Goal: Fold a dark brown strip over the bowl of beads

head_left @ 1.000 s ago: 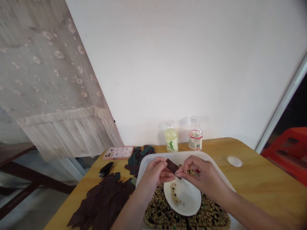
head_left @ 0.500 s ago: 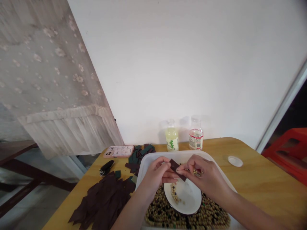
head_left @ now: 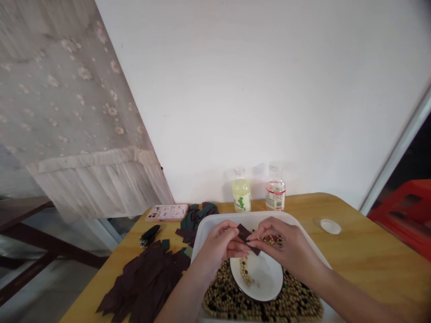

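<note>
My left hand (head_left: 217, 246) pinches a small dark brown card piece (head_left: 243, 232) over a white bowl (head_left: 257, 276). My right hand (head_left: 286, 249) meets it at the piece's right end, fingers pinched together, with a few beads showing under the fingers. The bowl holds a few pale and dark beads and rests on a heap of tan, black and green beads (head_left: 229, 303) inside a white tray (head_left: 202, 233).
Dark brown card pieces (head_left: 144, 282) lie spread on the wooden table (head_left: 363, 255) left of the tray, with green ones (head_left: 197, 215) behind. A pink phone (head_left: 166, 212), a black object (head_left: 149, 236), two small bottles (head_left: 241, 195) (head_left: 275, 194) and a white lid (head_left: 330, 226) stand around. A red stool (head_left: 404, 211) is at the right.
My hands have stayed over the bowl. The dark piece tilted a little between the fingers and my right fingers closed in on its end.
</note>
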The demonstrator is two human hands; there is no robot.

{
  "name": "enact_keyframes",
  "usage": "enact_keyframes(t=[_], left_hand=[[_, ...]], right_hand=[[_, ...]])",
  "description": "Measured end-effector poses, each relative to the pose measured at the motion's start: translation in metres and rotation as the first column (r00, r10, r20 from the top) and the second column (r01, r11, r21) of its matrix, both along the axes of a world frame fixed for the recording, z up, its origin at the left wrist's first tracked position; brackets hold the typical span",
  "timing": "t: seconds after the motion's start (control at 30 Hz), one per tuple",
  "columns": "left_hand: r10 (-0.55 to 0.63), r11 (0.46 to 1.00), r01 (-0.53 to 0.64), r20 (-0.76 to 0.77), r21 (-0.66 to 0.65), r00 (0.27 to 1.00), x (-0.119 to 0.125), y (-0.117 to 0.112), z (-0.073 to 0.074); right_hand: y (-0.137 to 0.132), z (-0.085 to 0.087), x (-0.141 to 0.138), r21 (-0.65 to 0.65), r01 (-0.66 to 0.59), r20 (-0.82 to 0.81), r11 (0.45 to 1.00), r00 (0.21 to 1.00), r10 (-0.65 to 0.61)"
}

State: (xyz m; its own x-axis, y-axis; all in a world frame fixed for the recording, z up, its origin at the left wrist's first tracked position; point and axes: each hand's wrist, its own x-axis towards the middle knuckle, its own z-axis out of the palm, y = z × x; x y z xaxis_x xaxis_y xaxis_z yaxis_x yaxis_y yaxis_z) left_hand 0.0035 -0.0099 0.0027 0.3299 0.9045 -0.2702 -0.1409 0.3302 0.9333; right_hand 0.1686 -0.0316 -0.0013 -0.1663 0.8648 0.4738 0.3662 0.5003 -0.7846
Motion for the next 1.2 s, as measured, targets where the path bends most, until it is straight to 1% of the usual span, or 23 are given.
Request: enact_keyframes(t=[0.07,0.2,0.37,0.5,0.67,0.87,0.93,1.0,1.07,1.1,1.13,1.2], left_hand=[[0.007,1.0,-0.007,-0.003,-0.008,1.0,0.0,0.001,-0.001],[-0.027,0.999,0.028,-0.015,0.018,1.0,0.001,0.0,-0.003],[0.032,0.999,-0.032,0.023,0.009,0.999,0.001,-0.001,-0.002],[0.015,1.0,-0.015,0.017,0.007,1.0,0.002,-0.002,0.0],[0.032,0.999,-0.031,0.02,-0.011,0.999,0.002,0.001,0.0],[0.02,1.0,-0.019,0.046,-0.022,0.999,0.0,0.003,-0.002],[0.049,0.999,-0.048,0.051,-0.022,0.997,0.0,0.005,-0.002],[0.113,0.993,-0.111,0.063,-0.032,0.992,-0.001,0.007,-0.002],[0.164,0.986,-0.161,0.083,-0.047,0.983,-0.003,0.01,-0.003],[0.177,0.984,-0.172,0.093,-0.052,0.98,-0.004,0.011,-0.004],[0.181,0.983,-0.176,0.101,-0.055,0.978,-0.005,0.012,-0.004],[0.178,0.984,-0.174,0.113,-0.048,0.978,-0.006,0.014,-0.006]], right_hand=[[0.001,-0.002,0.0,0.005,-0.01,0.008,1.0,1.0,0.01],[0.001,-0.005,-0.001,-0.006,-0.001,0.033,1.0,0.999,0.001],[-0.002,-0.006,-0.001,0.039,0.027,0.066,0.999,0.997,-0.03],[-0.002,-0.005,0.0,0.011,0.007,0.037,1.0,0.999,-0.008],[0.0,-0.003,0.001,0.025,-0.003,0.045,1.0,0.999,0.002],[-0.001,-0.001,0.0,-0.031,0.007,0.009,0.999,1.0,-0.007],[-0.002,-0.001,0.0,-0.037,0.016,0.001,0.999,1.0,-0.016],[-0.002,0.0,-0.001,-0.04,0.013,0.001,0.999,1.0,-0.013],[-0.001,0.0,0.0,-0.087,-0.015,-0.055,0.996,0.998,0.01],[0.0,0.0,0.0,-0.127,-0.048,-0.125,0.991,0.992,0.031],[0.002,0.0,0.001,-0.169,-0.091,-0.22,0.981,0.974,0.052],[0.006,-0.001,0.004,-0.231,-0.186,-0.423,0.955,0.903,0.073]])
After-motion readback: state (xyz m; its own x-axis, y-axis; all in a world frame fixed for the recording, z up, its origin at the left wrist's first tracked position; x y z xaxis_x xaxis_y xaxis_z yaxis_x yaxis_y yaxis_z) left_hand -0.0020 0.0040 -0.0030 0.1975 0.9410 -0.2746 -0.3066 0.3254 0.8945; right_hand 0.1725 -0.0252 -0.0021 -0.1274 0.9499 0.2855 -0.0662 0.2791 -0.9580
